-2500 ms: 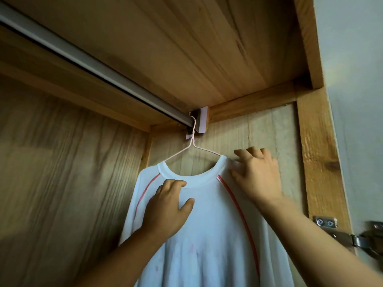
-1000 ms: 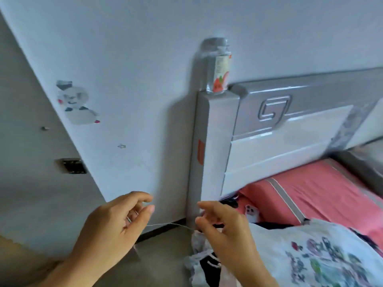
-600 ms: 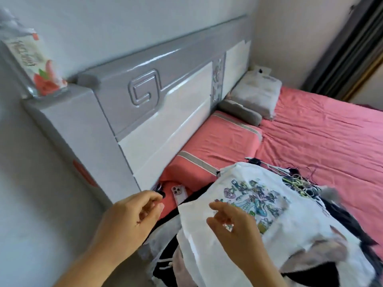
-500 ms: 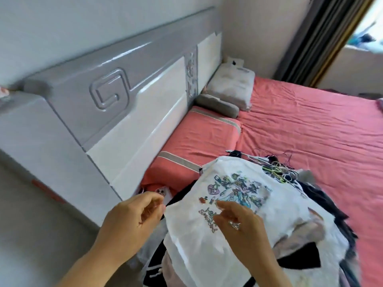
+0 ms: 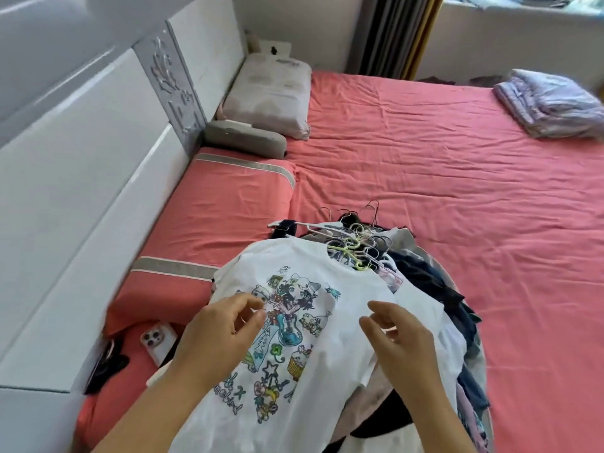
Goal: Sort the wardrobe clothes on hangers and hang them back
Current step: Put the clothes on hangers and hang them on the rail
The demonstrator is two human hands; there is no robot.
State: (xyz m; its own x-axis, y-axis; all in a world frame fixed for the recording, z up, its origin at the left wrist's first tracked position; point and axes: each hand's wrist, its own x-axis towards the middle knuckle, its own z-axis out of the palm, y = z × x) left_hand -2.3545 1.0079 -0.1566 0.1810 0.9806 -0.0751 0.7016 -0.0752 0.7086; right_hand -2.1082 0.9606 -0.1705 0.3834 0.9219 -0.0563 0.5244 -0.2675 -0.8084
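Coral-sheeted bed (image 5: 457,178), grey-white headboard (image 5: 98,125)

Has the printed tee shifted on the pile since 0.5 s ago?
Cannot tell. The camera swung, so the whole frame changed; against the hangers beside it, the tee sits about where it did.

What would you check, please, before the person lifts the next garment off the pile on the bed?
1. Left hand free: ok, loosely curled, holding nothing.
2. Right hand free: ok, fingers relaxed above the shirt.
3. White printed T-shirt on top of the pile: ok.
4. Its own hanger among the tangled hooks: cannot tell.
5. Phone clear of the pile: ok, beside it.
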